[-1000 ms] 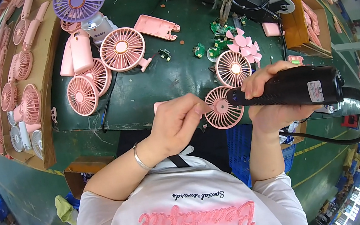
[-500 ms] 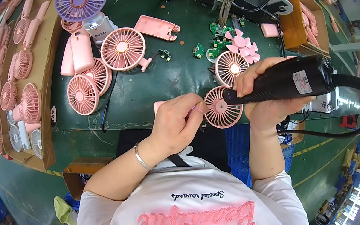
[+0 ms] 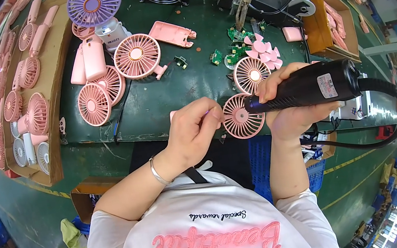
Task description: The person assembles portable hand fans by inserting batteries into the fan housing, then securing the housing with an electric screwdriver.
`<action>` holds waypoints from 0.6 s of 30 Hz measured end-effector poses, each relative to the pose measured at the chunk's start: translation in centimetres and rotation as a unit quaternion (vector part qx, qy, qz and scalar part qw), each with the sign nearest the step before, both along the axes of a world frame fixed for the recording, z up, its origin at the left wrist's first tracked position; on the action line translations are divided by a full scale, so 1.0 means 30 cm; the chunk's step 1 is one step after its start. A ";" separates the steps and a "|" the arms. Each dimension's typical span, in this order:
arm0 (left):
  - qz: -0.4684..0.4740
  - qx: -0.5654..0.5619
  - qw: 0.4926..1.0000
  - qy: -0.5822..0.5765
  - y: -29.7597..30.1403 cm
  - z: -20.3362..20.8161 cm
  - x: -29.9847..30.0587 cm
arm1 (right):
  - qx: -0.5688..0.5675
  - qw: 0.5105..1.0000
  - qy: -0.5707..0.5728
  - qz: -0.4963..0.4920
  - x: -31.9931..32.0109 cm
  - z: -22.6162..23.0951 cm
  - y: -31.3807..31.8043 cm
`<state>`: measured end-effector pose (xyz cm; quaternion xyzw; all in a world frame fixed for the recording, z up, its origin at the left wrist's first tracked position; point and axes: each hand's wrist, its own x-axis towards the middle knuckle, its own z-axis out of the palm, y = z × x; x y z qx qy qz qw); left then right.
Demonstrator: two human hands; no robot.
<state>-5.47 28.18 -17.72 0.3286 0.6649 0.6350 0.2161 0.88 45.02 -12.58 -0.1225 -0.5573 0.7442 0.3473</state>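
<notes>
Left hand [image 3: 194, 129] pinches the edge of a pink fan head [image 3: 242, 116], fingers closed on it, holding it just off the near edge of the green table [image 3: 192, 81]. Right hand [image 3: 291, 110] is wrapped tight around a black electric screwdriver [image 3: 311, 86], tip touching the fan head's right side, black cable trailing off right. Another pink fan grille [image 3: 251, 73] lies just behind, pink fan blades [image 3: 262, 51] and green circuit boards [image 3: 229, 52] beyond that. More pink fans [image 3: 114, 72] left of centre, a purple fan [image 3: 94, 3] at top, cardboard tray [image 3: 52, 89] of fans far left
</notes>
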 end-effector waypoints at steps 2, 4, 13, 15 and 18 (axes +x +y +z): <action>0.011 0.006 0.997 -0.076 0.003 0.013 -0.001 | 0.017 1.000 0.020 0.003 0.004 0.006 0.004; 0.018 0.009 0.978 -0.208 0.000 0.026 -0.015 | -0.006 0.998 0.029 -0.048 0.005 0.027 0.000; -0.135 -0.062 0.922 -0.357 0.101 0.111 0.009 | -0.121 0.977 0.166 -0.051 0.130 0.149 0.025; -0.181 -0.094 0.906 -0.370 0.116 0.117 0.017 | -0.132 0.972 0.190 -0.052 0.160 0.152 0.016; -0.177 -0.088 0.894 -0.402 0.107 0.082 0.013 | -0.117 0.965 0.216 -0.097 0.206 0.157 0.039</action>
